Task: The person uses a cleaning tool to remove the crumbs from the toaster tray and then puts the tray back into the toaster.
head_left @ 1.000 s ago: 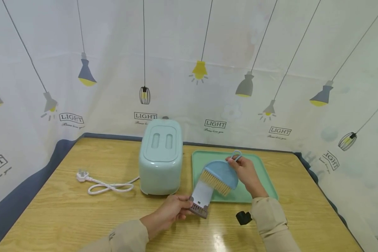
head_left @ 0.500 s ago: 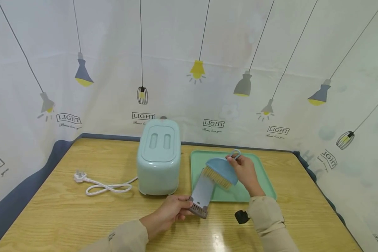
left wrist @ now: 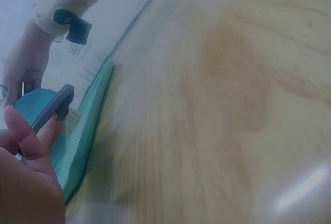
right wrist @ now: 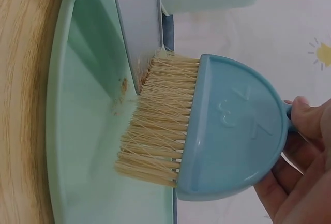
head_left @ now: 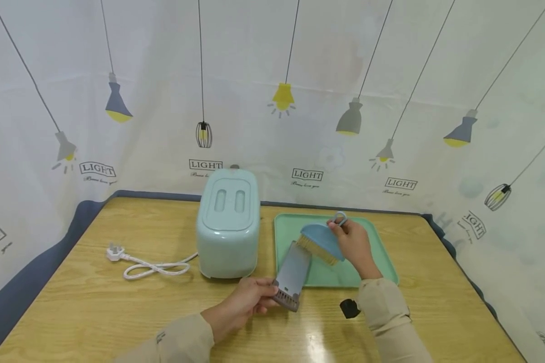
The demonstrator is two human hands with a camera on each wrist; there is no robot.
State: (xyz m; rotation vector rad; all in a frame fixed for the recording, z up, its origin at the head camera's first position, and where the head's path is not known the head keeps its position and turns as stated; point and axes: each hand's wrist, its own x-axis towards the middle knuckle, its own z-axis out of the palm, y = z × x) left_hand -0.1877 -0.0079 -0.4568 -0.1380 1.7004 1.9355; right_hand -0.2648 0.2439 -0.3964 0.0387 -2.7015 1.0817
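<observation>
My left hand grips the brown slotted end of a toaster crumb tray, whose flat grey metal plate slants over the green tray. In my right hand is a light-blue hand brush, held at its looped handle. Its pale bristles meet the far end of the crumb tray in the right wrist view. Brown crumbs lie on the green tray just below that end, and a few cling to the plate's edge. The left wrist view shows my left fingers and thumb around the brown end.
A pale blue-green toaster with a lid on top stands left of the green tray. Its white cord lies looped on the wooden table, ending in a plug. A patterned curtain hangs behind.
The brush has moved from the middle of the crumb tray to its far end, uncovering more of the plate. My left hand has stayed nearly in place.
</observation>
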